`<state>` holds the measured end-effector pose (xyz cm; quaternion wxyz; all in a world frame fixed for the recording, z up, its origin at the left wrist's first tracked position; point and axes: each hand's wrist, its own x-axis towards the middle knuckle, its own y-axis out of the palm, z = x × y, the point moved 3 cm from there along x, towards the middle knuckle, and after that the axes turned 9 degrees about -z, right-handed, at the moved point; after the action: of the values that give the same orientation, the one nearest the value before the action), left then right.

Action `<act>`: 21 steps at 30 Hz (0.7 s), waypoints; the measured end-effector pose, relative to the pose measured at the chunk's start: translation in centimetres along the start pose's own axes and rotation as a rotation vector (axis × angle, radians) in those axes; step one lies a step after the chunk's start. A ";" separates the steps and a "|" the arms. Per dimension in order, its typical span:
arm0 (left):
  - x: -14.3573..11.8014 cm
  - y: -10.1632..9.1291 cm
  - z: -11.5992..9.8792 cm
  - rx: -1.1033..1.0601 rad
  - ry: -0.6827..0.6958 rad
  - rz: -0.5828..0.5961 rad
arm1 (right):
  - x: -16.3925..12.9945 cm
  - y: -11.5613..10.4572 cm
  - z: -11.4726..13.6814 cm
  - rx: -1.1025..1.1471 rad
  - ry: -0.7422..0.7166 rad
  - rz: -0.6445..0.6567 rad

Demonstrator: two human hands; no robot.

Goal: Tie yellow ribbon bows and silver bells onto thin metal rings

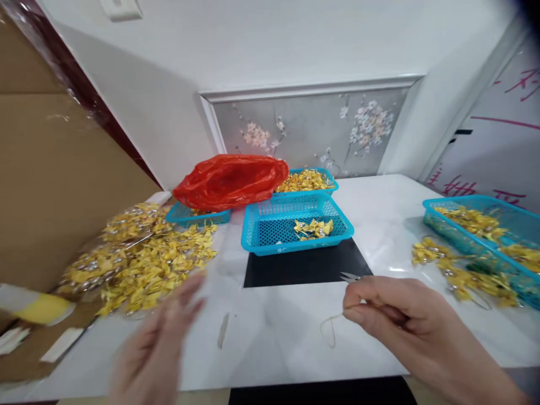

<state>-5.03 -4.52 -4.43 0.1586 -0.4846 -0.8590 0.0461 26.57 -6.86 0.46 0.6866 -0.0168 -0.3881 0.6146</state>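
Observation:
My right hand (pixel 392 315) is closed, thumb and forefinger pinching a thin pale string (pixel 328 332) that hangs in a small loop over the white table. Pointed metal tips (pixel 350 277) of a small tool stick out just beyond its knuckles; whether the hand holds that tool I cannot tell. On the other side, my left hand (pixel 158 337) is blurred by motion, thumb and fingertips apart, with nothing visible between them. It is nearest to a heap of yellow ribbon bows (pixel 156 275) with silvery beads.
A blue basket (pixel 297 247) with a few bows stands mid-table, partly on a black mat (pixel 295 273). Behind it are a fuller blue basket (pixel 336 185) and a red plastic bag (pixel 230 180). Another blue basket (pixel 447 225) is at right, bows (pixel 464 275) beside it. Cardboard (pixel 63 180) borders the left.

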 end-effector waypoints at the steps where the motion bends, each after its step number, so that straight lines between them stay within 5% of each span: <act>1: -1.7 2.4 -0.3 -0.175 -0.166 0.169 | 0.2 -0.1 0.5 0.013 -0.017 -0.013; 2: -3.4 4.6 -0.8 -0.316 -0.299 0.342 | 0.3 -0.1 0.8 0.021 -0.039 -0.025; 5: -6.9 8.9 -2.5 -0.605 -0.550 0.609 | 0.3 0.1 1.5 0.038 -0.105 -0.047; 12: -8.8 10.5 -4.3 -0.775 -0.676 0.880 | 0.2 0.5 1.8 0.038 -0.070 -0.057; 15: -9.3 11.0 -4.1 -0.875 -0.793 0.905 | 0.0 0.8 1.5 0.044 -0.048 -0.041; 21: -9.2 10.9 -4.1 -0.930 -0.938 0.761 | -0.1 0.6 0.3 -0.035 -0.030 -0.106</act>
<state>9.56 -6.91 -5.18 -0.4703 -0.6939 -0.5410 -0.0678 25.93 -6.91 0.29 0.7118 0.0009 -0.4092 0.5708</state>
